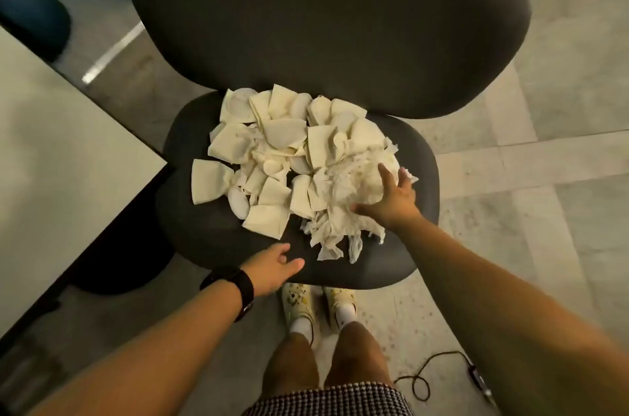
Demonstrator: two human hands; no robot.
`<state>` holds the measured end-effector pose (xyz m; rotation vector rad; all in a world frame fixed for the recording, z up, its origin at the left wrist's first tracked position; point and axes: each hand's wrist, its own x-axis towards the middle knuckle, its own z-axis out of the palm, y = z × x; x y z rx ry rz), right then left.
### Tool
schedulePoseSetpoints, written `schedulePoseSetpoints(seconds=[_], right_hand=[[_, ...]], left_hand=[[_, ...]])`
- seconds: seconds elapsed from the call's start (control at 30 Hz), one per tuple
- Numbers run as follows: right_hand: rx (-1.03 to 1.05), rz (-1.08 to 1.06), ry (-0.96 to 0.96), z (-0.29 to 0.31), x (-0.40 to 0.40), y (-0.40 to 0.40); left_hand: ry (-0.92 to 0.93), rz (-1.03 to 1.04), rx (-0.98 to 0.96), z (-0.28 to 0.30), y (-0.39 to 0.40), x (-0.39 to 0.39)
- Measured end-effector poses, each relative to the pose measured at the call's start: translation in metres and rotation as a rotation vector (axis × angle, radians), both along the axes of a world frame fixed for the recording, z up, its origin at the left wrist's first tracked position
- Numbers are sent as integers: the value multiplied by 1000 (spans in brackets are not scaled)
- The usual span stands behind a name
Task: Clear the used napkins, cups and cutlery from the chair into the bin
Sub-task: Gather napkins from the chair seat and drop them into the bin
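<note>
While the right hand (391,197) rests spread on crumpled cream paper napkins (292,157) covering the dark grey chair seat (190,221), the left hand (272,267) hovers relaxed; cups and cutlery indistinct.

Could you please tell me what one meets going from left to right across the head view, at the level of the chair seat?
Pale table → left hand at the seat's front edge → folded napkins → crumpled tissue heap → right hand on that heap → bare chair seat → tiled floor.
</note>
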<state>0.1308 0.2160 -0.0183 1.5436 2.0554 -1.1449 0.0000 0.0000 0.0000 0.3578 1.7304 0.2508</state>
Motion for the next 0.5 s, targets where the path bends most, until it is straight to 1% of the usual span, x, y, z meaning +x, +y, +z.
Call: schedulePoseSetpoints(seconds=[0.07, 0.2, 0.3, 0.43, 0.5], right_hand=[[44, 49, -39, -16, -17, 4], [141, 281, -196, -50, -39, -2], [180, 329, -271, -71, -34, -4], [350, 274, -172, -73, -24, -3], [369, 200, -91, -71, -22, 1]], left_hand=[[-28, 91, -14, -16, 7, 0], [-152, 313, -52, -32, 22, 6], [-240, 432, -44, -40, 33, 6], [-308, 519, -20, -41, 42, 5], [-320, 557, -1, -41, 47, 5]])
